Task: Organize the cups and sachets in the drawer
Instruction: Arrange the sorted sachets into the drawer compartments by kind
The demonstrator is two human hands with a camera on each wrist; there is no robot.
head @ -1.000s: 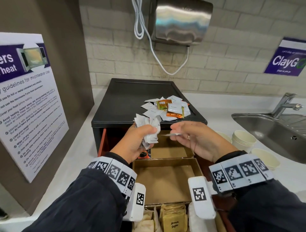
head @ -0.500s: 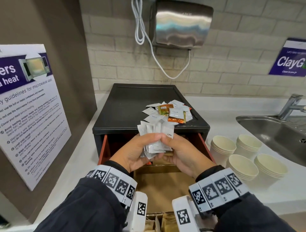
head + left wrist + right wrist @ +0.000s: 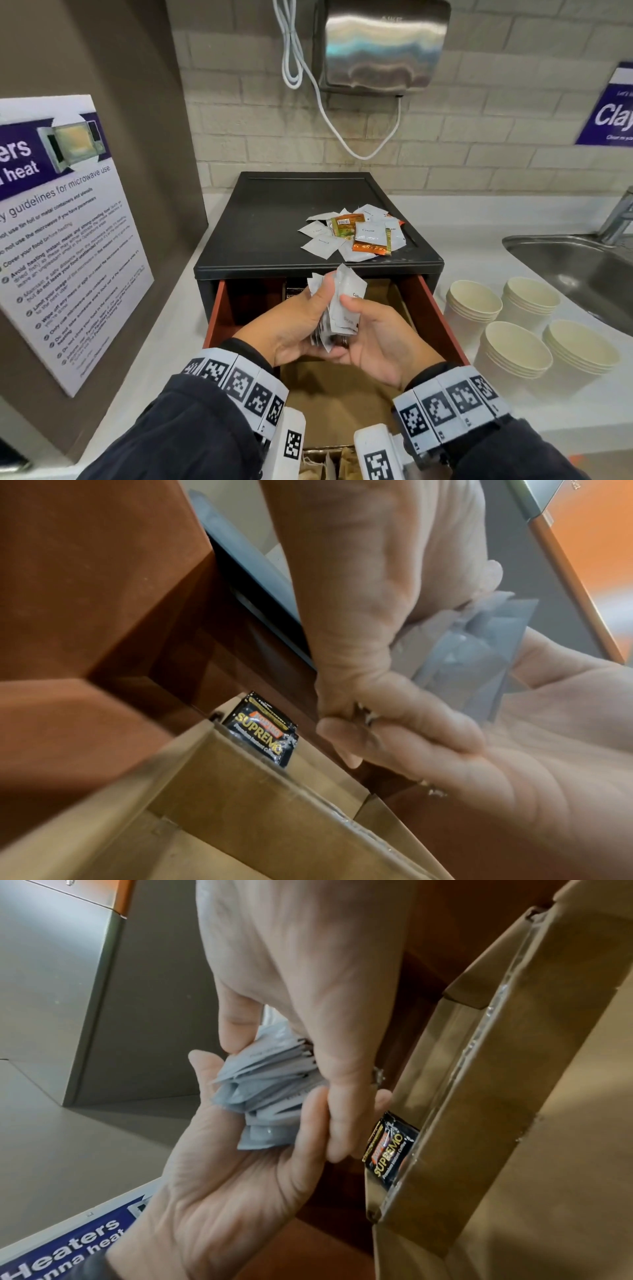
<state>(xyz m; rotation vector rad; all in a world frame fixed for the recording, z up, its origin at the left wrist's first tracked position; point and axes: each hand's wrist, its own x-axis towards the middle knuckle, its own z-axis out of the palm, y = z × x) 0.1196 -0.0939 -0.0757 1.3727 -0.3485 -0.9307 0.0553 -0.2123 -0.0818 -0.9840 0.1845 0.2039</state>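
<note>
A stack of white sachets (image 3: 342, 305) is held upright between both hands over the open drawer (image 3: 442, 318). My left hand (image 3: 308, 318) grips the stack from the left and my right hand (image 3: 363, 325) from the right, thumb on its front. The wrist views show the same stack (image 3: 479, 653) (image 3: 270, 1091) pinched by curled fingers of both hands. More white and orange sachets (image 3: 356, 233) lie loose on the black drawer unit (image 3: 274, 233). A black Supremo sachet (image 3: 263, 731) (image 3: 390, 1148) stands in a back compartment. Paper cup stacks (image 3: 517, 353) stand on the counter to the right.
Cardboard dividers (image 3: 329, 394) split the drawer into compartments; brown sachets (image 3: 315, 462) fill the nearest one. A steel sink (image 3: 582, 267) and tap lie at the far right. A hand dryer (image 3: 383, 44) hangs above, and a microwave guideline poster (image 3: 68, 240) covers the left wall.
My right hand, which held a single sachet beside the stack, has joined it to the stack. Both hands now grip the stack and have come down over the drawer.
</note>
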